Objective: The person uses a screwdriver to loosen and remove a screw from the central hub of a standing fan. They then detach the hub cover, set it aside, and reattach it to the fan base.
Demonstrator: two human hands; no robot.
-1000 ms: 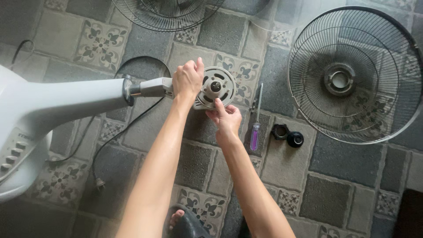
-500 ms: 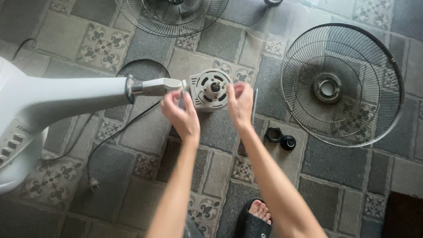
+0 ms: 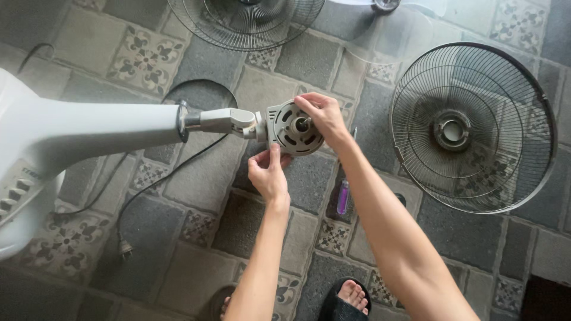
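Over the tiled floor, both hands, left hand (image 3: 269,172) and right hand (image 3: 322,116), apparently pinch the fan motor (image 3: 289,127).

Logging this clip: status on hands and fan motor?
Left hand grips fan motor lower rim. Right hand fingers at its centre shaft. Screwdriver on floor, fan guard to the side, nothing obstructing.

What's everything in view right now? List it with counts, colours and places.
fan motor head: 1, grey, centre, on the stand neck
fan stand: 1, white, lying at left
wire guards: 2, grey metal, right and top centre
fan blade: 1, clear, top
screwdriver: 1, purple handle, floor under the right forearm
power cord: 1, black, floor left
left hand: below the motor head, touching it
right hand: on its front
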